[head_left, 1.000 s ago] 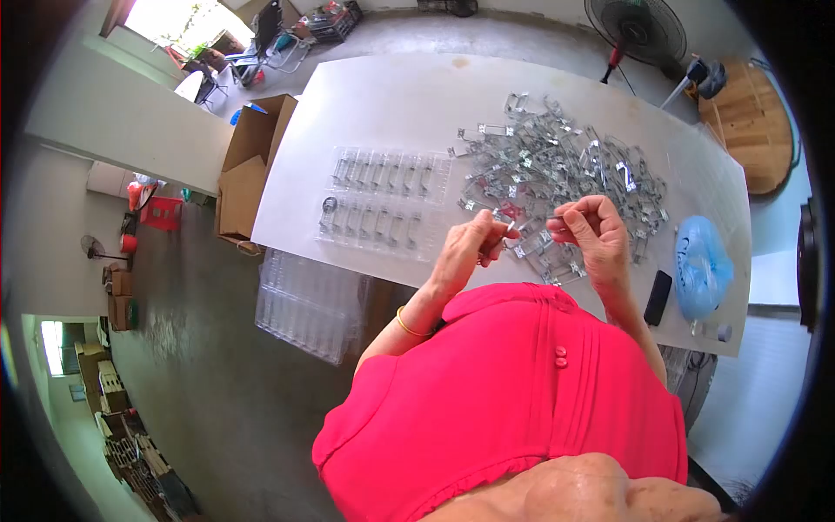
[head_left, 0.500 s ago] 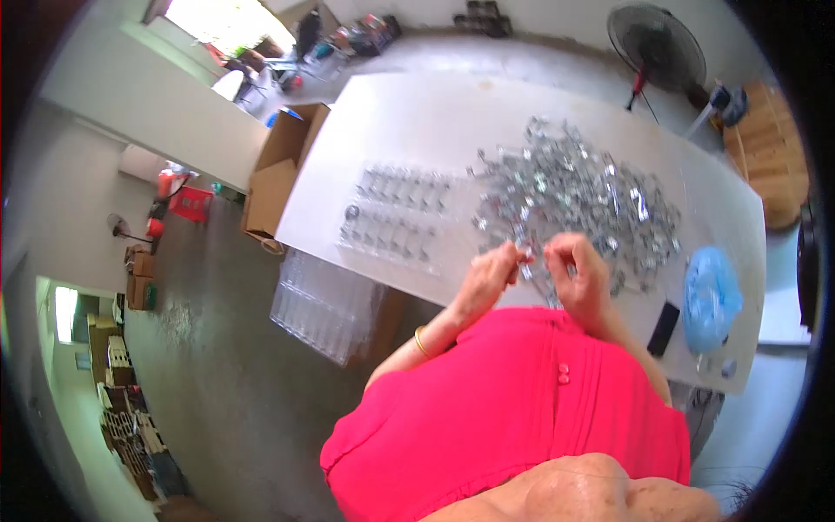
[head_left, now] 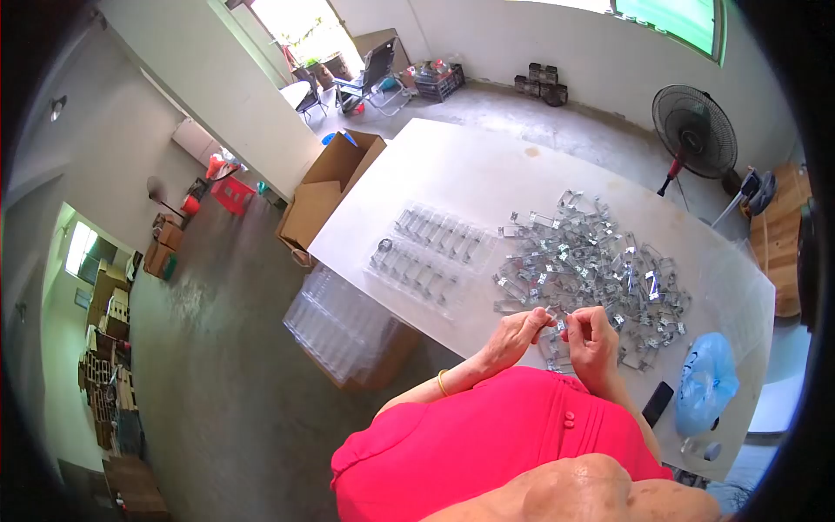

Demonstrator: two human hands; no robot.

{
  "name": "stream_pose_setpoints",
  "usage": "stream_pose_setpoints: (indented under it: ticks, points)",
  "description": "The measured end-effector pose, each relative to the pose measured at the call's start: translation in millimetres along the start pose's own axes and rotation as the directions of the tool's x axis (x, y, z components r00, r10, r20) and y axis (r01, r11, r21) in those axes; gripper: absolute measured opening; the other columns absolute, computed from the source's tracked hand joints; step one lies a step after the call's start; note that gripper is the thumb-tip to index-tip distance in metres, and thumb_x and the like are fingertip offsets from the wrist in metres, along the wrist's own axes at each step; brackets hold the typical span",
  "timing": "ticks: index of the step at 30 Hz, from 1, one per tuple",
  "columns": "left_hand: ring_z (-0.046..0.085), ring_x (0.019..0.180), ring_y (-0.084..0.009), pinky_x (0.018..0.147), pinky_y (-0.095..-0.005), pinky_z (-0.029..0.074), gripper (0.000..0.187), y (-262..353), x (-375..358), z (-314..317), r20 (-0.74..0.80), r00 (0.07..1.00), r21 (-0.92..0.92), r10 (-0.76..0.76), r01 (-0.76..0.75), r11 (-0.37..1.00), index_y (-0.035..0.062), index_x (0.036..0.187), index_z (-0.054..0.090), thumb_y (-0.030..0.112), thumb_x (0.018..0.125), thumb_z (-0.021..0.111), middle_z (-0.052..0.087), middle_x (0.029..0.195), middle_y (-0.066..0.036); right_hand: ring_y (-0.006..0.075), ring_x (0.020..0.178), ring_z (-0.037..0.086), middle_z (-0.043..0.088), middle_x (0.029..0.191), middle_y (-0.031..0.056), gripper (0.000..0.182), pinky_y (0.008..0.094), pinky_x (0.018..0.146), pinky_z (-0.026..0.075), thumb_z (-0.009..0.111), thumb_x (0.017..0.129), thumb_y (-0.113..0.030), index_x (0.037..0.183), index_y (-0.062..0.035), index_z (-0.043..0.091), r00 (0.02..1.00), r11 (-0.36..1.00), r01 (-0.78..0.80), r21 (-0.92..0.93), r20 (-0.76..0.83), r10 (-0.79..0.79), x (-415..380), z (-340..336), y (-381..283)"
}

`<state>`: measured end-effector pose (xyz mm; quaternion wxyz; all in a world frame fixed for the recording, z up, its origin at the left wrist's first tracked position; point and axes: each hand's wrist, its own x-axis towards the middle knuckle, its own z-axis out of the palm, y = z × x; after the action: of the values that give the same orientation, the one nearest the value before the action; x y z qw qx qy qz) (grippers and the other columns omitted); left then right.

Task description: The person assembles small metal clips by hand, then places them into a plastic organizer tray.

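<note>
My left hand (head_left: 515, 339) and my right hand (head_left: 593, 346) are pinched close together at the near edge of a pile of metal brackets (head_left: 600, 261). Between the fingertips is a small shiny metal bracket (head_left: 561, 324), its details partly covered by the fingers. Loose brackets lie just beyond and beneath both hands. To the left of the pile, a clear plastic tray (head_left: 398, 280) carries similar brackets laid out in two rows, with a small dark ring-shaped item at its left end.
A blue plastic bag (head_left: 703, 383) and a black phone (head_left: 658, 404) are at the right of the white table (head_left: 470, 161). Stacked clear trays (head_left: 335, 326) and an open cardboard box (head_left: 326, 196) stand left of it. A fan (head_left: 694, 130) stands behind.
The view has tilted upward, so the table and hands appear lower and the image is sharper. Both hands stay pinched together near the pile.
</note>
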<state>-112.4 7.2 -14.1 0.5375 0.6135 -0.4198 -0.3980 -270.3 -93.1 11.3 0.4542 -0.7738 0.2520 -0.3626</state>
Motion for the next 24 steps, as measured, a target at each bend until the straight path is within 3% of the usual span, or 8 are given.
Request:
stream_pose_setpoints:
  ticks: [4,7,9,10,12,13,15,24]
  points:
    - [0.050,0.066,-0.0109,0.061,-0.0289,0.044,0.055,-7.0,5.0,13.9,0.075,0.997,-0.038,-0.019,0.022,0.999,-0.0020,0.109,0.071,0.041,0.110,0.036,0.056,0.072,-0.002,0.0174,0.070,0.070,0.063,0.080,0.0086,0.012,0.0305,0.058,0.053,0.064,0.095,-0.002,0.094,-0.0034,0.052,0.999,0.999,0.034,0.013,-0.039,-0.034,-0.1,-8.5,0.5]
    - [0.053,0.066,-0.0121,0.061,-0.0304,0.045,0.050,-7.5,6.4,25.0,0.041,0.997,0.029,0.069,-0.070,0.997,-0.0030,0.109,0.070,0.037,0.109,0.040,0.057,0.073,-0.004,0.0163,0.069,0.069,0.062,0.075,0.0073,0.011,0.0299,0.057,0.052,0.063,0.097,-0.005,0.092,-0.0042,0.053,0.997,0.962,0.079,-0.263,0.002,-0.081,-1.6,-20.3,2.5]
    - [0.061,0.074,-0.0372,0.066,-0.0444,0.048,0.029,-0.4,8.7,28.5,-0.045,0.852,0.426,0.521,-0.456,0.782,0.0012,0.099,0.065,0.024,0.104,0.048,0.063,0.081,-0.016,0.0144,0.063,0.065,0.061,0.072,0.0056,0.013,0.0302,0.055,0.051,0.061,0.099,-0.008,0.090,-0.0038,0.054,0.993,0.939,0.116,-0.323,0.002,-0.122,-0.1,-21.2,2.2]
    - [0.062,0.075,-0.0374,0.067,-0.0451,0.048,0.026,1.4,8.3,28.1,-0.020,0.848,0.489,0.530,-0.454,0.745,0.0021,0.101,0.065,0.023,0.103,0.049,0.063,0.081,-0.015,0.0144,0.063,0.065,0.061,0.072,0.0056,0.013,0.0302,0.055,0.051,0.061,0.099,-0.008,0.090,-0.0038,0.054,0.997,0.941,0.080,-0.329,0.002,-0.084,-1.3,-20.9,0.2]
    - [0.061,0.074,-0.0363,0.067,-0.0457,0.047,0.023,4.1,7.7,27.0,0.013,0.848,0.564,0.531,-0.444,0.696,0.0030,0.103,0.065,0.022,0.101,0.052,0.063,0.081,-0.014,0.0137,0.055,0.061,0.061,0.072,0.0052,0.015,0.0297,0.050,0.048,0.056,0.103,-0.014,0.093,-0.0036,0.053,0.914,0.912,-0.400,0.090,0.112,0.390,-1.5,-20.8,-5.2]
    - [0.061,0.074,-0.0363,0.067,-0.0457,0.047,0.023,4.2,7.6,25.4,0.003,0.863,0.557,0.506,-0.422,0.716,0.0030,0.103,0.065,0.022,0.101,0.052,0.063,0.081,-0.014,0.0137,0.055,0.061,0.061,0.072,0.0052,0.015,0.0297,0.050,0.048,0.056,0.103,-0.014,0.093,-0.0036,0.053,0.901,0.901,-0.426,0.084,0.128,0.414,-0.6,-22.8,-4.2]
    - [0.063,0.075,-0.0380,0.067,-0.0458,0.049,0.027,3.7,8.2,20.4,0.062,0.869,0.548,0.490,-0.440,0.711,0.0000,0.105,0.066,0.021,0.103,0.049,0.065,0.082,-0.016,0.0119,0.050,0.055,0.060,0.071,0.0047,0.018,0.0268,0.047,0.044,0.052,0.106,-0.021,0.099,-0.0037,0.053,0.799,0.659,-0.602,0.451,0.333,0.501,2.2,-25.7,-2.7]
    - [0.063,0.076,-0.0398,0.068,-0.0461,0.049,0.030,-3.5,13.6,-7.0,-0.018,0.896,0.491,0.445,-0.380,0.784,-0.0018,0.102,0.066,0.022,0.104,0.048,0.065,0.082,-0.018,0.0073,0.049,0.049,0.058,0.066,0.0020,0.017,0.0223,0.045,0.037,0.051,0.106,-0.021,0.104,-0.0041,0.053,0.797,0.726,-0.596,0.343,0.364,0.482,8.2,-3.7,-4.2]
